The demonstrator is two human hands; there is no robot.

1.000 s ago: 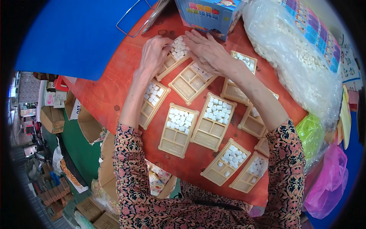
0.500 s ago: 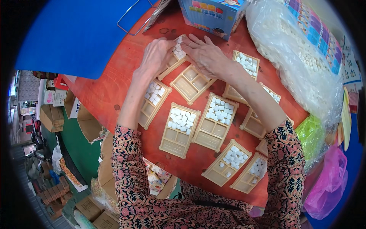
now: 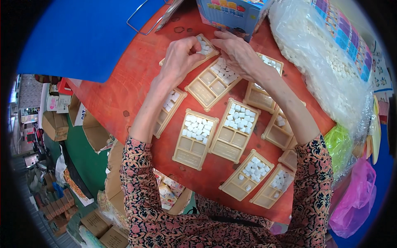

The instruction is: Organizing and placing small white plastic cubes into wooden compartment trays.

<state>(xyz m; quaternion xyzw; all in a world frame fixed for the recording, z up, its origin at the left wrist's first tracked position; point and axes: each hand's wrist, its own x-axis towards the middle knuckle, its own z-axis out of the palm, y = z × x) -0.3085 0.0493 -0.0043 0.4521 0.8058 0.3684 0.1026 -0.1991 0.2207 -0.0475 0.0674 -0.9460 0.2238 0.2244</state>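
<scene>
My left hand (image 3: 180,56) is over the farthest beige divided tray (image 3: 212,53), fingers curled and thumb and forefinger brought together by its small white blocks (image 3: 203,44). Whatever those fingertips pinch is hidden. My right hand (image 3: 240,53) reaches across with fingers stretched out, above the far end of a second divided tray (image 3: 202,88). White blocks (image 3: 223,71) fill that tray's large compartment; its smaller compartments are bare. Nearer me lie more such trays, among them a middle-left tray (image 3: 189,144) and a centre tray (image 3: 226,135), both with white blocks in the far compartment.
A big clear bag of white blocks (image 3: 318,49) lies along the right edge of the red table (image 3: 136,97). At the back stands a blue printed box (image 3: 231,16) beside a wire frame (image 3: 142,18). Pink (image 3: 355,198) and green plastic bags (image 3: 339,142) hang at right.
Both hands have shifted to the right. The farthest tray has turned to lie more crosswise. My right hand has uncovered white blocks in the second tray.
</scene>
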